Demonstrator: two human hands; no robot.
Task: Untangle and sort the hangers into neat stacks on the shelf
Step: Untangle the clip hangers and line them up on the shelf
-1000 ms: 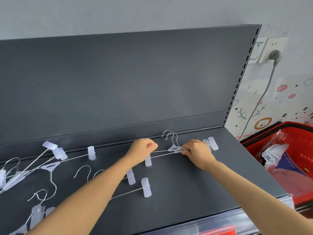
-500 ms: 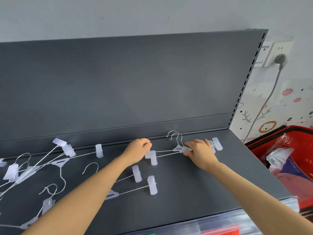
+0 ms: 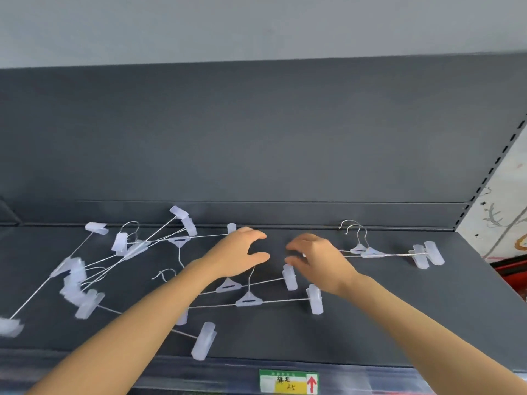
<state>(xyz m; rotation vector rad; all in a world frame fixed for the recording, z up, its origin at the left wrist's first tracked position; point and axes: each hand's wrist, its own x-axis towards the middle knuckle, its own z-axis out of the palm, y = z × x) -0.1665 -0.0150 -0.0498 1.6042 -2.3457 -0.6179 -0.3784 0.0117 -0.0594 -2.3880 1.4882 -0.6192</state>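
Note:
On the dark grey shelf [image 3: 399, 323] two wire clip hangers lie stacked together [image 3: 370, 253] at the back right, hooks toward the back panel. Two more clip hangers [image 3: 248, 299] lie side by side in the middle, under my forearms. A tangled heap of clip hangers [image 3: 125, 252] covers the left side. My left hand [image 3: 238, 255] hovers over the middle with fingers loosely spread and holds nothing. My right hand [image 3: 316, 259] hovers just right of it, fingers relaxed and empty, left of the stacked pair.
The shelf's upright back panel [image 3: 256, 138] rises behind the hangers. A price label with a red arrow [image 3: 288, 382] sits on the front edge. A red basket corner [image 3: 513, 269] shows at the far right, beside a decorated wall.
Both hands have let go of the stacked pair at the back right and moved left toward the shelf's middle. The view has swung left, showing more of the tangled heap.

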